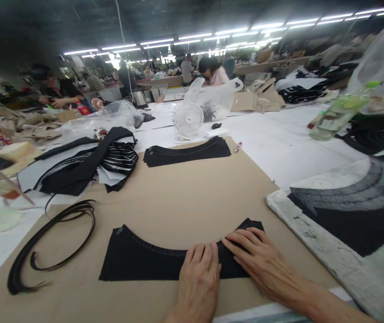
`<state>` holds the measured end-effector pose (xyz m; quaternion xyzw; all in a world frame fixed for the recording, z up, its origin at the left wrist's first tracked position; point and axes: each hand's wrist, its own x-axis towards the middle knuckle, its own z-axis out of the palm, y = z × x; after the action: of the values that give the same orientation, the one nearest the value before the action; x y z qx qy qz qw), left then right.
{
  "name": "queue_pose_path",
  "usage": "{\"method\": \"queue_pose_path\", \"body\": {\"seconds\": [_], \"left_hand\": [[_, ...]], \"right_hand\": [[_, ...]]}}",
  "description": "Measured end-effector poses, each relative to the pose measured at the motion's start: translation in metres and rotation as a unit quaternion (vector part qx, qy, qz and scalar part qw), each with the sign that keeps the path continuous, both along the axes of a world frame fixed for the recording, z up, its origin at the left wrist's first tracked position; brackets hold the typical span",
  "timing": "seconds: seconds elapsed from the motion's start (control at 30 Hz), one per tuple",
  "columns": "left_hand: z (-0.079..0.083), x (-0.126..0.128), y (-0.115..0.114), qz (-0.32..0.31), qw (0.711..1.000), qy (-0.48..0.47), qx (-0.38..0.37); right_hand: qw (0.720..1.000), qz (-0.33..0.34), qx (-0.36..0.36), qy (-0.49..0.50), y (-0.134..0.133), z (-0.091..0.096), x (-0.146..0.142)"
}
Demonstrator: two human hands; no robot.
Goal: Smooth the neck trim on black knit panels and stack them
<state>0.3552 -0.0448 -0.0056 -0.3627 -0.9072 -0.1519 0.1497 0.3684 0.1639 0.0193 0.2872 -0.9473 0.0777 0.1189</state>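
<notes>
A black curved fabric piece [141, 260] lies flat on brown paper [165, 197], its concave edge facing away from me. My left hand [200, 273] rests on it right of its middle, fingers stretched out along the curved edge. Close beside, my right hand [259, 258] lies on the right end, fingers extended and pressing the cloth near the curve. Between the hands a strip of the fabric shows; its far right corner sticks out beyond my right fingers. Farther back sits a stack of similar black pieces [188, 152].
Thin black strips [52, 237] lie coiled at left, below a heap of black and white pieces [91, 161]. At right is a white board [299, 224] bearing black pieces. Behind stand a small white fan [188, 119] and a bottle [342, 112]. Other people work farther off.
</notes>
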Motion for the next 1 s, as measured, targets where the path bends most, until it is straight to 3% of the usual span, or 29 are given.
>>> {"method": "queue_pose_path", "body": {"seconds": [0.1, 0.23, 0.37, 0.5, 0.63, 0.7, 0.83, 0.93, 1.0], "left_hand": [[0.000, 0.004, 0.002, 0.015, 1.000, -0.010, -0.016], [0.013, 0.004, -0.006, 0.022, 0.996, -0.090, 0.000], [0.020, 0.005, -0.037, 0.053, 0.993, -0.106, -0.001], [0.010, 0.008, -0.069, 0.059, 0.992, -0.100, -0.042], [0.009, 0.008, -0.076, 0.032, 0.991, -0.130, -0.025], [0.017, 0.004, -0.080, 0.057, 0.987, -0.147, 0.014], [0.035, -0.021, -0.123, 0.194, 0.967, -0.133, 0.099], [0.036, -0.046, -0.172, 0.309, 0.940, -0.141, 0.042], [0.031, -0.059, -0.197, 0.347, 0.924, -0.158, 0.024]], "right_hand": [[0.998, 0.013, 0.032, 0.047, 0.004, -0.012, -0.001], [0.993, 0.032, 0.037, 0.111, 0.015, -0.041, -0.007], [0.988, 0.025, 0.034, 0.148, 0.021, -0.064, -0.010], [0.987, 0.010, 0.030, 0.157, 0.018, -0.070, -0.005], [0.984, 0.003, 0.028, 0.174, 0.014, -0.071, -0.005], [0.985, -0.002, 0.035, 0.169, 0.014, -0.067, -0.005], [0.991, -0.025, 0.031, 0.128, 0.014, -0.050, -0.003], [0.993, -0.052, 0.016, 0.107, 0.013, -0.033, -0.006], [0.994, -0.055, 0.009, 0.090, 0.012, -0.021, -0.011]]}}
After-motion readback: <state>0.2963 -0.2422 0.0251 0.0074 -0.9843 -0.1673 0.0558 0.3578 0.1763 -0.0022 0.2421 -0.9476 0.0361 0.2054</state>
